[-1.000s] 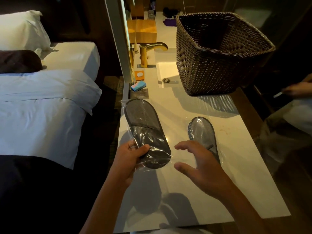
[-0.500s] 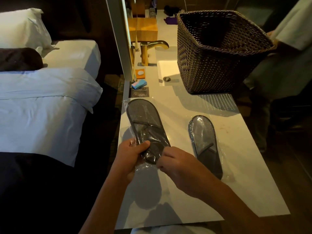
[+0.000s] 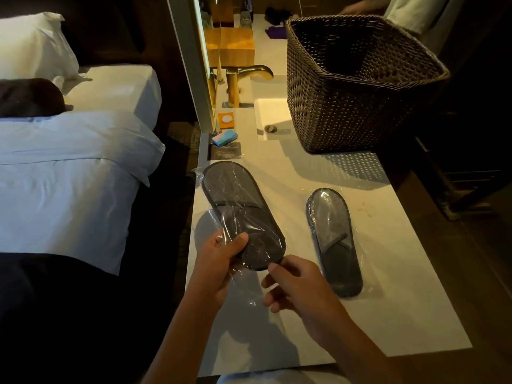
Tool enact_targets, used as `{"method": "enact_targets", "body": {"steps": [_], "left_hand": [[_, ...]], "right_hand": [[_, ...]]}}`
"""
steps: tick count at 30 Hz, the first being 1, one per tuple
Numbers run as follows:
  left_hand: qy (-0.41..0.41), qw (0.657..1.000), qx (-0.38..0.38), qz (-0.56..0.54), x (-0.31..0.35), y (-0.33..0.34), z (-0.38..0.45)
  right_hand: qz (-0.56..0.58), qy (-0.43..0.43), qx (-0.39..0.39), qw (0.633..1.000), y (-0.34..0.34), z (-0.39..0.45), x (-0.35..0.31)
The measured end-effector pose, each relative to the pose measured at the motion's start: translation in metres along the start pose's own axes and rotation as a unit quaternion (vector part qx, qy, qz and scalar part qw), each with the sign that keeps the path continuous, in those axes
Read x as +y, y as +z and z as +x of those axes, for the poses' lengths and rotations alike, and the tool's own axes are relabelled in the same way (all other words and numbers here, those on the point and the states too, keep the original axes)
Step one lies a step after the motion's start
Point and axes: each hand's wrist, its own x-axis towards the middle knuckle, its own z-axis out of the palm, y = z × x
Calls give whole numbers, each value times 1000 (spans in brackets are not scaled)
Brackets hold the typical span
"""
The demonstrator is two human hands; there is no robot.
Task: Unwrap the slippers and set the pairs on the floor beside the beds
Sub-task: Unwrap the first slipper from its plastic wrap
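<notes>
Stretching away from the grip, a plastic-wrapped dark grey slipper pair [image 3: 241, 214] was held at its near end by the left hand [image 3: 219, 261] above the pale countertop [image 3: 388, 300]; the wrapper's loose near edge was pinched by the right hand [image 3: 299, 289].

second person [image 3: 401, 9] cropped by top edge

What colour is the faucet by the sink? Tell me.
Gold, a shiny brass tone; the faucet shows best in the head view.
</notes>
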Motion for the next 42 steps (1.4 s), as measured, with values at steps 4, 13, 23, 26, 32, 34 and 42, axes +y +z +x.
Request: {"method": "enact_targets", "body": {"steps": [4, 13, 23, 26, 32, 34, 42], "left_hand": [[5, 999, -33, -10, -6, 4, -4], [-5, 1000, 12, -25, -13, 9, 6], [-22, 998, 41, -43, 5, 19, 49], [-28, 996, 43, -68, 18, 25, 64], [-30, 995, 69, -71, 41, 25, 87], [-31, 995, 71, -62, 42, 25, 89], [-44, 998, 42, -13, 23, 31, 88]], "right_hand": [[128, 16, 16, 991, 7, 5, 3], [148, -13, 76, 986, 8, 9, 23], [124, 9, 93, 988, -10, 3, 40], [124, 13, 81, 989, -18, -2, 45], [135, 69, 36, 988, -30, -3, 63], [125, 84, 20, 988, -32, 0, 67], [108, 27, 7, 994, -31, 19, 38]]}}
